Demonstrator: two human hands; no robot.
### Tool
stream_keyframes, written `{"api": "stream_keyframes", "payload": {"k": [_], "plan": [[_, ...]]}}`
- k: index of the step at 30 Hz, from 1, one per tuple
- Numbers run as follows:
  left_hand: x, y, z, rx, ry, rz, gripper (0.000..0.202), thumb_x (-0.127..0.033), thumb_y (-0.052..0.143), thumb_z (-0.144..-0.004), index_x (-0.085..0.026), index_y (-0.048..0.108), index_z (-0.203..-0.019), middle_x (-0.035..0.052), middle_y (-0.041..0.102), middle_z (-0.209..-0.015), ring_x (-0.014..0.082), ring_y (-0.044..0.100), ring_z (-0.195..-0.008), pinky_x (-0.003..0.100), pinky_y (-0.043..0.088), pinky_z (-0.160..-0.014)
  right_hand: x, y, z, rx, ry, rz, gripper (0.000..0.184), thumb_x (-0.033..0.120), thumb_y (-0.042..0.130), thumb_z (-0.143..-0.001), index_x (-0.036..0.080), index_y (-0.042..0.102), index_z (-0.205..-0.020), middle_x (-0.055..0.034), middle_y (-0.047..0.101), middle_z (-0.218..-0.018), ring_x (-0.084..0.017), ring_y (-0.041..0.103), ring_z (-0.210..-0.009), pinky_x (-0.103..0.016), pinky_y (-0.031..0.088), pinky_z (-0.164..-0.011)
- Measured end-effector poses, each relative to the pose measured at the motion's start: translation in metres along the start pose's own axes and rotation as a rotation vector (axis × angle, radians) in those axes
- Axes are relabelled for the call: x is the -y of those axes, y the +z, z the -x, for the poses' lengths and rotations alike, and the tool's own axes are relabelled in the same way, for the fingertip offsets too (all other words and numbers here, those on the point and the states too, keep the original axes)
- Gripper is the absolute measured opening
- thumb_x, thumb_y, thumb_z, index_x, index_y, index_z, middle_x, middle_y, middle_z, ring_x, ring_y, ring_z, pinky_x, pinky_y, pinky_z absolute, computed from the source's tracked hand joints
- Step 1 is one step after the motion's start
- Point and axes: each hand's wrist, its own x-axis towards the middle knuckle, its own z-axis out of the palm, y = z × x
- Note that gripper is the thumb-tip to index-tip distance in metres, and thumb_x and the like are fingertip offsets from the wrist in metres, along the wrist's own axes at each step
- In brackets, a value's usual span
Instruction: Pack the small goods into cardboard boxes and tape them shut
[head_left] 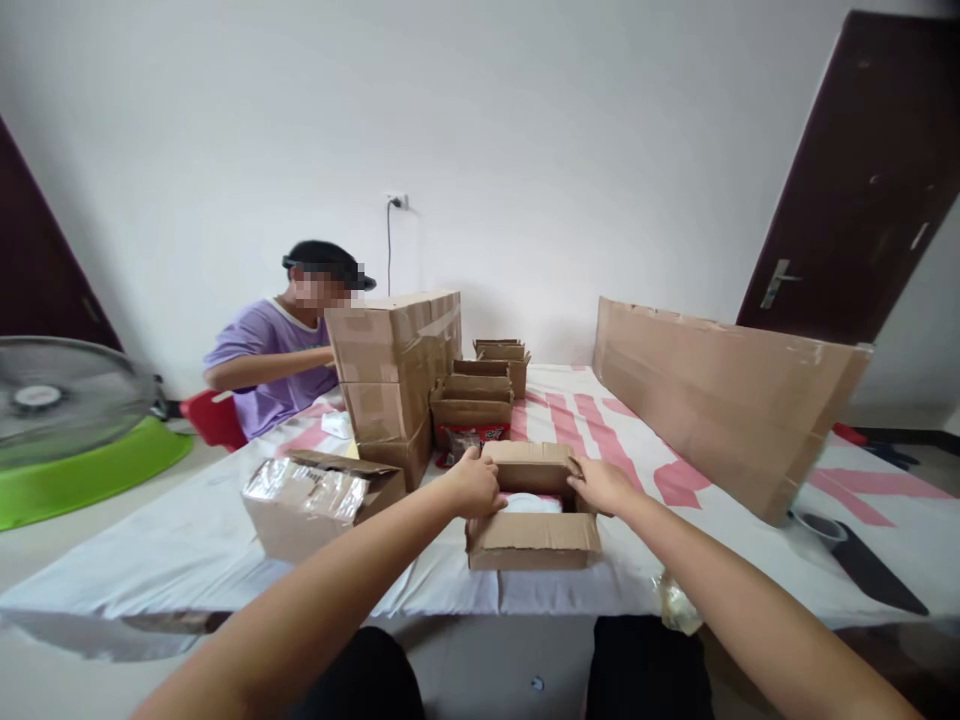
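Observation:
A small open cardboard box (534, 540) stands on the table's near edge, with something white (534, 503) inside it. My left hand (474, 484) grips the box's left side flap, fingers curled over it. My right hand (600, 484) is closed on the right side flap. The far flap (529, 464) stands between my two hands, and the near flap hangs toward me.
A table with a white and pink cloth (187, 550). A box with clear wrapped packs (319, 500) at left, stacked boxes (394, 375), several open boxes (474, 395), a long flat carton (720, 395) at right, a tape roll (819, 525). A person in purple (270, 360) sits far left; a fan (64, 395).

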Motion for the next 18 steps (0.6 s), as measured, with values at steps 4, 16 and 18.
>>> {"api": "stream_keyframes", "payload": {"k": [4, 16, 18], "plan": [[0.003, -0.009, 0.017, -0.089, -0.037, -0.049, 0.039, -0.051, 0.054, -0.079, -0.018, 0.067, -0.095, 0.0147, 0.057, -0.120, 0.0311, 0.052, -0.110, 0.041, 0.036, -0.090, -0.027, 0.006, 0.011, -0.084, 0.152, -0.148, 0.046, 0.045, 0.041, -0.089, 0.016, 0.051, -0.122, -0.0121, 0.065, -0.114, -0.020, 0.063, -0.099, -0.026, 0.045, -0.074], [0.012, 0.009, 0.037, -0.186, -0.395, -0.010, 0.045, -0.014, 0.051, -0.079, -0.025, 0.051, -0.123, 0.0096, 0.043, -0.140, 0.0264, 0.037, -0.131, 0.041, 0.033, -0.101, -0.001, 0.007, 0.018, -0.060, 0.005, -0.153, 0.037, 0.033, 0.038, -0.090, 0.020, 0.056, -0.120, -0.0117, 0.068, -0.108, -0.024, 0.064, -0.098, -0.032, 0.043, -0.078], [0.007, 0.014, 0.035, -0.179, -0.227, -0.060, 0.047, -0.008, 0.046, -0.081, -0.029, 0.052, -0.123, 0.0062, 0.040, -0.145, 0.0259, 0.031, -0.135, 0.044, 0.028, -0.104, 0.001, 0.007, 0.017, -0.031, -0.006, -0.140, 0.044, 0.040, 0.046, -0.086, 0.018, 0.053, -0.123, -0.0130, 0.068, -0.110, -0.026, 0.063, -0.100, -0.033, 0.043, -0.078]]}}
